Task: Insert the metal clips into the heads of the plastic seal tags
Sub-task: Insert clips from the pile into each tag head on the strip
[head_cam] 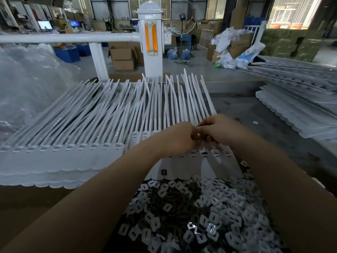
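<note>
Seal tags (102,125) before white post (151,42)

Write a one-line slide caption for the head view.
Both hands, left hand and right hand, meet over a row of white seal tags, with a pile of metal clips below.

Two hands (198,136); countless clips (209,212); tags (109,114)

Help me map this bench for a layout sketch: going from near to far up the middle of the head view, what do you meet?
Pile of clips → flat tag heads → the two hands, left hand and right hand, meeting over the tags → fanned white tag tails → white post with orange reflectors.
</note>
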A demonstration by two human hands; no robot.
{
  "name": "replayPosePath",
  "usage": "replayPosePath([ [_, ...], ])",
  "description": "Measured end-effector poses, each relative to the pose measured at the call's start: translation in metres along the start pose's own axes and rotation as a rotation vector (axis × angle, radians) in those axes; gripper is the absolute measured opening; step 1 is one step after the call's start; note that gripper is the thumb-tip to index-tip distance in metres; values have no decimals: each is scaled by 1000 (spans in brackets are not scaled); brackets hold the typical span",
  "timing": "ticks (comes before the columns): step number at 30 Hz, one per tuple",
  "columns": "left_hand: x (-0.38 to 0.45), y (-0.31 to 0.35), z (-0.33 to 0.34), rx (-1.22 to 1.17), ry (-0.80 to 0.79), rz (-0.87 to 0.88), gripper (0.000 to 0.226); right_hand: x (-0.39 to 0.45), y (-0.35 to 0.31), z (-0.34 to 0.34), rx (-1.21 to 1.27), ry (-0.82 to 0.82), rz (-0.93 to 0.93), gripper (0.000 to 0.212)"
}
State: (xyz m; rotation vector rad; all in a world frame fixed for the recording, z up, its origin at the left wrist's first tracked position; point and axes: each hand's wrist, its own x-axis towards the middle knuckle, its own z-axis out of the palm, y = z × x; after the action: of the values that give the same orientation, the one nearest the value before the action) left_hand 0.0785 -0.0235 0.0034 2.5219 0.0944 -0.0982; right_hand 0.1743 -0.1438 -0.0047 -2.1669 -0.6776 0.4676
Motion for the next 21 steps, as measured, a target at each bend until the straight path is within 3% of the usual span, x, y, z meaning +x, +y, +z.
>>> replayPosePath([
  [21,-6,11,5,117,-29,53,22,-12,-4,6,-45,42,-24,11],
])
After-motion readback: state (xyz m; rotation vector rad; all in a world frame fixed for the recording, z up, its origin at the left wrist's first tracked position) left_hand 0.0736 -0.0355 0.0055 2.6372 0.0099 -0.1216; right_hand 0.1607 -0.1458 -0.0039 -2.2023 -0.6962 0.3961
